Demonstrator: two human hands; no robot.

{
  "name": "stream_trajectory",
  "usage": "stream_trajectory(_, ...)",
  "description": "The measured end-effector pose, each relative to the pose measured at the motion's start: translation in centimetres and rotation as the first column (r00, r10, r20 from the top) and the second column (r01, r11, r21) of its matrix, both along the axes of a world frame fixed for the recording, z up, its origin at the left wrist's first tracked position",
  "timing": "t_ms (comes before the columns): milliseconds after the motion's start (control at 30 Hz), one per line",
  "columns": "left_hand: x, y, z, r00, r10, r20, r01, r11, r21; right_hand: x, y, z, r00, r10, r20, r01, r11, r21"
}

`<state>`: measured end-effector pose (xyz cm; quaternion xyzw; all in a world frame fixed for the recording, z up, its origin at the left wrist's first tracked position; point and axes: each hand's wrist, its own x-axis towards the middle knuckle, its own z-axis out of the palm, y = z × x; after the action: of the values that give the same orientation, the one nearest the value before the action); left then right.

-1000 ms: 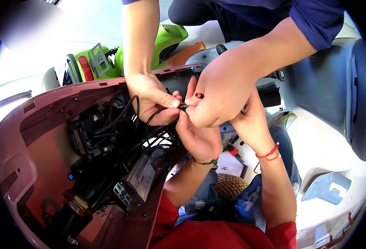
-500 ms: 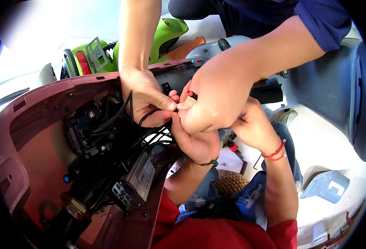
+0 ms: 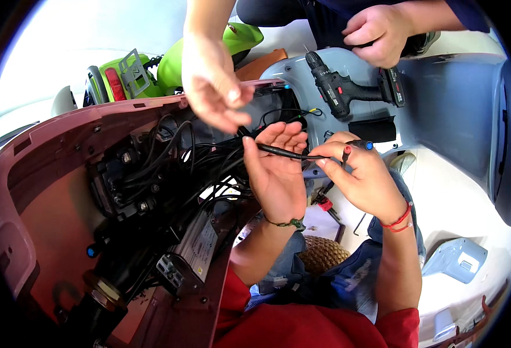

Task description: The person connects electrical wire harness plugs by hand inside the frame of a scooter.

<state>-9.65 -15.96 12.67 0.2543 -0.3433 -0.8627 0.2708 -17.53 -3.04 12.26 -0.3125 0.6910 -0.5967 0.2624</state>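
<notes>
My right hand [image 3: 362,182] pinches a black cable [image 3: 290,153] between thumb and fingers. Two branch ends stick out of that grip: one tipped with a red connector [image 3: 347,150], the other with a blue connector [image 3: 368,145]. Palm up, my left hand [image 3: 281,177] has its fingers stretched out, and the thicker sleeve-like part of the cable crosses over it. Just beyond my left fingers, a co-worker's hand [image 3: 215,87] hovers, slightly blurred. The co-worker's other hand [image 3: 377,35] is loosely curled near a black cordless drill [image 3: 348,93].
A dusky-pink body shell [image 3: 12,214] on the left holds tangled black wires [image 3: 174,145] and a silver controller box [image 3: 194,249]. The drill lies on a grey-blue panel [image 3: 441,93]. On the floor are a small grey panel [image 3: 458,261] and red-handled tool [image 3: 325,204]; a green vehicle [image 3: 177,66] stands behind.
The co-worker's hands have drawn away from mine, one left, one up to the right, uncovering the drill. My left hand has opened out, and the cable in my right hand now shows.
</notes>
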Motion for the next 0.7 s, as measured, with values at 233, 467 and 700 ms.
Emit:
stream_trajectory(233, 1.3, 0.7, 0.5, 0.992, -0.122, 0.012, 0.121, 0.992, 0.042, -0.4, 1.9, 0.6, 0.984, -0.048, 0.170, 0.066, 0.993, -0.101)
stream_trajectory(467, 4.3, 2.7, 0.7, 0.974, -0.130, 0.184, 0.125, 0.991, 0.040, -1.5, 3.4, 0.2, 0.626, -0.371, 0.686, 0.475, 0.879, 0.042)
stream_trajectory(700, 10.3, 4.4, -0.9, 0.869, -0.423, 0.257, 0.415, 0.906, 0.086, -1.7, 4.0, 1.4, 0.458, -0.288, 0.841, 0.568, 0.823, -0.028)
